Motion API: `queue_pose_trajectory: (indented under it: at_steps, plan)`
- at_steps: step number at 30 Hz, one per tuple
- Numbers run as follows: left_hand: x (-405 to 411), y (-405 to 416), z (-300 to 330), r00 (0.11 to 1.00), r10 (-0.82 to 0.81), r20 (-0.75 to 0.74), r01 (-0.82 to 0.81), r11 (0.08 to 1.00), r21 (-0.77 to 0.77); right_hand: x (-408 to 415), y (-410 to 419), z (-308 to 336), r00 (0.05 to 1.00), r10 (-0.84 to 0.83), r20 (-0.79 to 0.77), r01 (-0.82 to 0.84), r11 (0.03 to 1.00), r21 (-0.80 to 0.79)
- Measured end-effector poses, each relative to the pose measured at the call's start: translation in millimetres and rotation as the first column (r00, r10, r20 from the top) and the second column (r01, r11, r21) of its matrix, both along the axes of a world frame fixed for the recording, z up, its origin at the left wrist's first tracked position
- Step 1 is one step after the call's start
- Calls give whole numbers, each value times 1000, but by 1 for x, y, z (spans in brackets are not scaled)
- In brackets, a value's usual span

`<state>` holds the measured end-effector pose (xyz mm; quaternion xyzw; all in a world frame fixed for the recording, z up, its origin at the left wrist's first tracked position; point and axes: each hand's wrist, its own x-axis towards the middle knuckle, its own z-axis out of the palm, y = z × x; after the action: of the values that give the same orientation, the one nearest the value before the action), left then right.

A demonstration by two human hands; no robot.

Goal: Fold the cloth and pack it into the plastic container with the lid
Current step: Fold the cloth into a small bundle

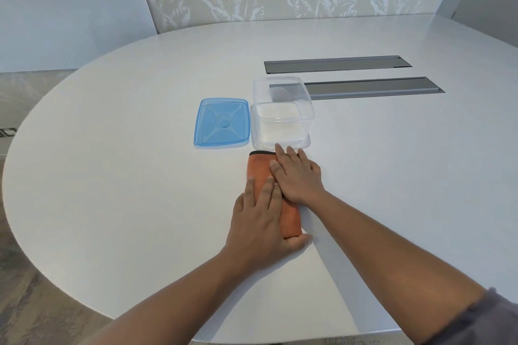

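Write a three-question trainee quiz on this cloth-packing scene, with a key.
1. True or false: the blue lid is on the container.
2. What is each hand doing? A) both pressing flat on the orange cloth B) left hand lifting the lid C) right hand inside the container
3. Fill in: the folded cloth lies on the table, just ____ the container, on the person's side.

Key
1. False; it lies on the table, left of the container.
2. A
3. in front of
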<state>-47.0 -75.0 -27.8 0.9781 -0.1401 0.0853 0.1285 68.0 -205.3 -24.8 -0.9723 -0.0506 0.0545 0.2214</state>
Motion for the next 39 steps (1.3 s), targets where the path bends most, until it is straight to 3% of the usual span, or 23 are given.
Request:
queue_pose_trajectory:
  at_steps: [4, 7, 9, 12, 14, 16, 21, 23, 26, 29, 34, 36, 39]
  plan:
    - [5, 6, 1, 997, -49, -62, 49, 999, -4, -8, -1, -1, 987, -63, 150, 42, 989, 143]
    - [9, 15, 5, 981, -35, -190, -12, 970, -241, -17, -3, 0, 948, -166, 271, 69, 940, 333]
    - [11, 16, 9, 969, 13, -246, -131, 873, -470, -22, -4, 2, 926, -237, 293, 82, 887, 455]
    - [18, 15, 15, 957, 87, -278, -249, 740, -625, -30, -3, 8, 904, -315, 290, 96, 808, 581]
    - [26, 17, 20, 940, 109, -322, -307, 677, -668, -37, 1, 15, 922, -324, 211, 148, 800, 581]
    - [35, 20, 29, 916, 101, -389, -368, 596, -713, -44, 7, 22, 959, -265, 104, 188, 862, 471]
    - [55, 27, 43, 813, 105, -572, -558, 420, -716, -60, 22, 18, 992, -78, 101, 69, 993, 93]
    - [63, 28, 47, 763, 101, -638, -623, 378, -685, -65, 20, 11, 990, -79, 118, 70, 995, 77]
    - [69, 27, 49, 731, -3, -682, -638, 351, -686, -67, 15, 7, 986, -97, 133, 77, 985, 151]
    - [70, 22, 48, 724, -158, -671, -625, 261, -736, -67, 14, 6, 980, -93, 175, 55, 975, 214]
    - [67, 17, 50, 725, -261, -638, -613, 179, -770, -68, 11, 5, 975, -121, 188, 50, 938, 344]
    - [65, 17, 51, 725, -301, -620, -618, 114, -778, -66, 9, 8, 971, -162, 176, 56, 868, 494]
    - [64, 19, 53, 741, -342, -578, -613, 8, -790, -58, 6, 17, 956, -289, 56, 159, 666, 729]
